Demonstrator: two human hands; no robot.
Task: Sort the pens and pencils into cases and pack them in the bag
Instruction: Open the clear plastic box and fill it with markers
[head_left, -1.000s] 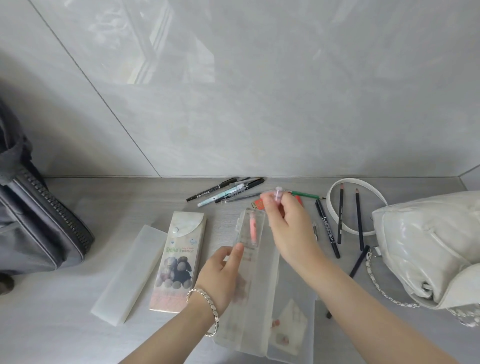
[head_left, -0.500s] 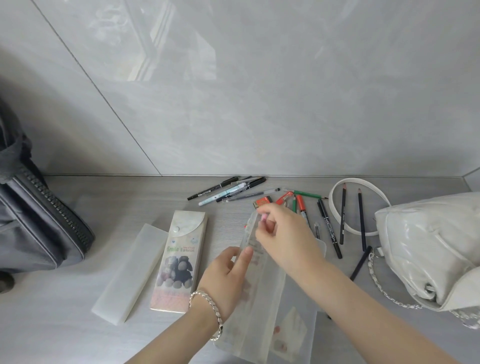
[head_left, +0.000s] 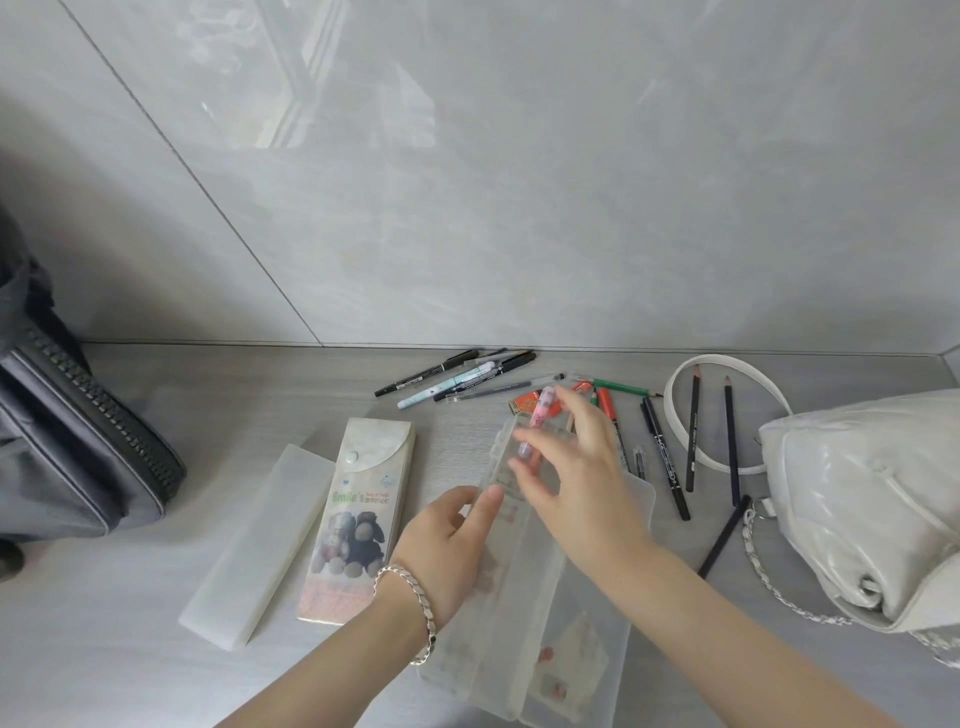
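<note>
A clear plastic pencil case (head_left: 597, 551) lies open in front of me. My left hand (head_left: 447, 551) grips its raised lid from the left. My right hand (head_left: 576, 467) holds a pink pen (head_left: 537, 421) over the far end of the case, its tip inside. Beyond the case lie several black and pale blue pens (head_left: 457, 379), red and green markers (head_left: 613, 392), and dark pencils (head_left: 693, 431). A printed snap-flap case (head_left: 358, 514) and a frosted white case (head_left: 260, 545) lie to the left.
A white quilted handbag (head_left: 872, 509) with a chain strap sits at the right. A dark grey backpack (head_left: 67, 447) leans at the left edge. The grey tiled wall rises right behind the pens.
My right hand brought the pink pen from above the pen pile down to the clear case and now pushes it in at the far end. My left hand keeps holding the lid.
</note>
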